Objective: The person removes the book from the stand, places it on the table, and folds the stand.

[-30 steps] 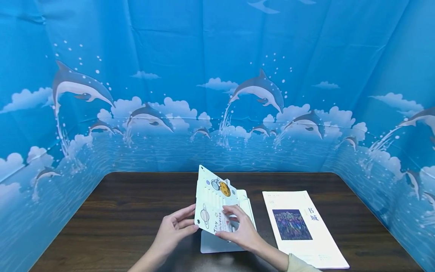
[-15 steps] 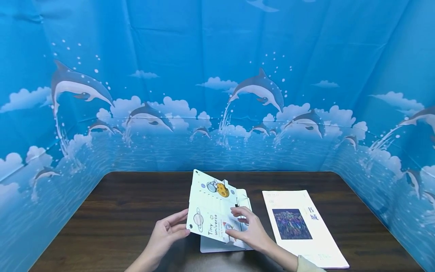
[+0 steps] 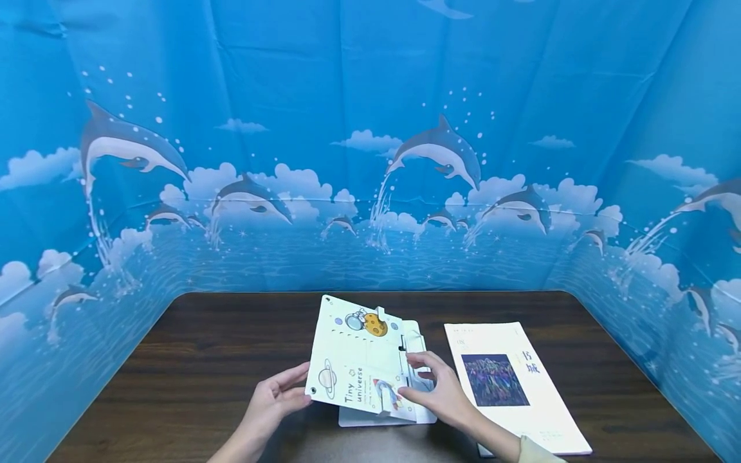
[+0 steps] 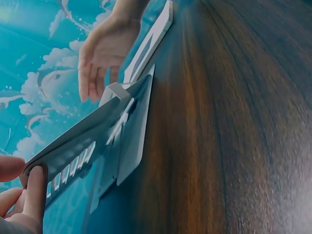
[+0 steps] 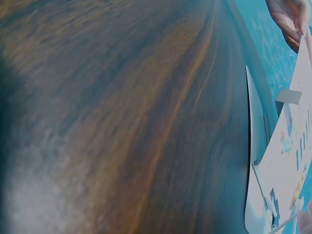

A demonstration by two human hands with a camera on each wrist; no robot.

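Observation:
A white book stand (image 3: 356, 352) printed with an astronaut, a planet and "Tiny universe" stands on the dark table, its panel tilted up from a flat base plate (image 3: 361, 419). My left hand (image 3: 272, 395) pinches the panel's left edge, fingers behind it and thumb in front; the left wrist view shows the panel's slotted back (image 4: 73, 168). My right hand (image 3: 442, 392) hovers by the stand's right side with loosely bent fingers. In the left wrist view the right hand (image 4: 109, 51) looks relaxed; whether its fingertips touch the panel I cannot tell.
A white magazine (image 3: 547, 392) with a dark picture on its cover lies to the right of the stand, close to my right forearm. Dark wood table (image 3: 191, 366) extends left of the stand. A blue dolphin curtain (image 3: 324, 128) surrounds the table's far and side edges.
The panel has swung left and lower with my left hand, showing more of its printed face. My right hand has moved slightly right, away from the panel's lettering.

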